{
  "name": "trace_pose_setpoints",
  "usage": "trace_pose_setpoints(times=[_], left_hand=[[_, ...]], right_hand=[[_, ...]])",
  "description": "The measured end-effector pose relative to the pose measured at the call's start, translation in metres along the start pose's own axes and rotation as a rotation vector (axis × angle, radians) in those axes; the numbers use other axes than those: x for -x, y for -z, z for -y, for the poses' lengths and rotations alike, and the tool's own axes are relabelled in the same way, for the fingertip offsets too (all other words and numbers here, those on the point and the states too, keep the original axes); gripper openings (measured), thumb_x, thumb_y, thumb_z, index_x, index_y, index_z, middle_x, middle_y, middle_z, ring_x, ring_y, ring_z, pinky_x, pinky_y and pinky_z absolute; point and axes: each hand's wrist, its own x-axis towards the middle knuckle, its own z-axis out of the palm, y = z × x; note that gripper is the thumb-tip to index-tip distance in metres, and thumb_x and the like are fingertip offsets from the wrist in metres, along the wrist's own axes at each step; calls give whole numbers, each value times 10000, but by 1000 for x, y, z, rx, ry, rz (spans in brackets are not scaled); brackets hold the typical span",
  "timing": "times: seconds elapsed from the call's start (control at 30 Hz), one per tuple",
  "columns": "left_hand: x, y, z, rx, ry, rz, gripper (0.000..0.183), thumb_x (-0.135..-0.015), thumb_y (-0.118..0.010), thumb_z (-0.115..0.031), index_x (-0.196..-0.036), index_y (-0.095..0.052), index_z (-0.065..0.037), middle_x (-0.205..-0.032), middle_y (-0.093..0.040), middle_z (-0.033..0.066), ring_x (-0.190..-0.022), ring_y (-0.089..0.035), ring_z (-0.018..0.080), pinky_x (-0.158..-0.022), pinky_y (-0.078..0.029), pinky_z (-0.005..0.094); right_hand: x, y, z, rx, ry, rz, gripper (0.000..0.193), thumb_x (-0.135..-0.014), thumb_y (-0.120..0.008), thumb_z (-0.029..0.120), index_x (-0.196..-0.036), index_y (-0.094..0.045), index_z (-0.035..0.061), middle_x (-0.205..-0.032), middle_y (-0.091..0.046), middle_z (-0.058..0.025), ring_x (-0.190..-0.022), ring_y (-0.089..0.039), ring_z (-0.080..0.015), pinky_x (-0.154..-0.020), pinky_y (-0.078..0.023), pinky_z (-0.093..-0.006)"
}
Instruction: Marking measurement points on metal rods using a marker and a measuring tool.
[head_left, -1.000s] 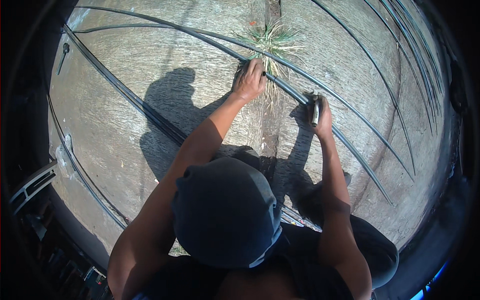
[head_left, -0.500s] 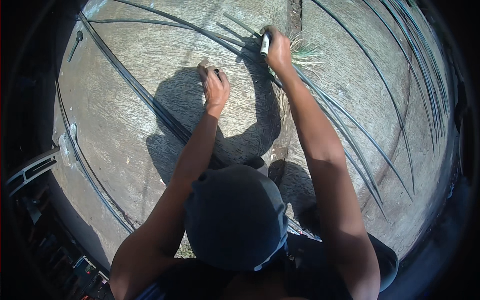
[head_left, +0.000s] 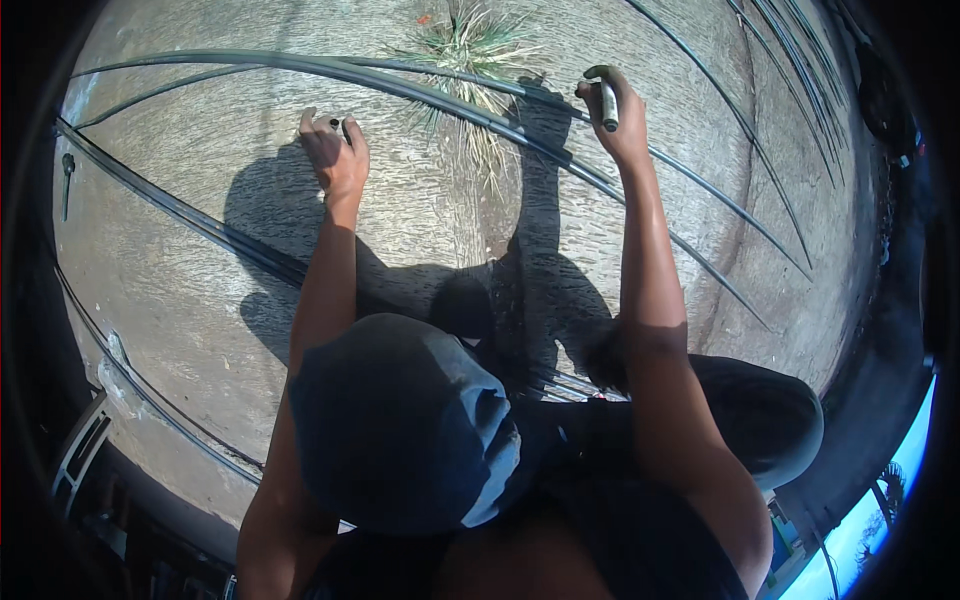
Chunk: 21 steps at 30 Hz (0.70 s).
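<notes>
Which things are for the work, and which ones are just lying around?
Seem part of the work:
pale tube, maybe a marker, in the right hand
black bit, in the left hand
middle rods, between the hands

Seem just lying about:
other rods, left and right
dark stick, far left
grass, though that's growing

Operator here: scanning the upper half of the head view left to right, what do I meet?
Round-headed tool, left hand with a small dark piece, grass tuft, right hand holding a pale cylinder, bundle of thin dark rods.
</notes>
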Motion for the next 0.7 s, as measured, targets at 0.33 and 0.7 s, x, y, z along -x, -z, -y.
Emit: trace_pose_setpoints(times=[0.33,0.7], left_hand=[[-19,-12,13,152,-235,152,356,-956,-621,-236,-1107,-477,53,-1374,-382,301,-1203,-437,493,-1010,-377,603],[-83,-29,45,68,-185,195,569,-965,-599,-469,-1147,-514,63,-1440,-346,280,-1330,-383,476,-1156,-264,616]], right_hand=[[82,-46,-32,-88,65,108,294,-812,-800,165,-1012,-629,33,-793,-652,-149,-708,-649,-271,-675,-503,-356],[58,-98,28,-50,-199,-2,130,-832,-744,114,-902,-676,28,-806,-726,-183,-768,-735,-304,-686,-530,-391]])
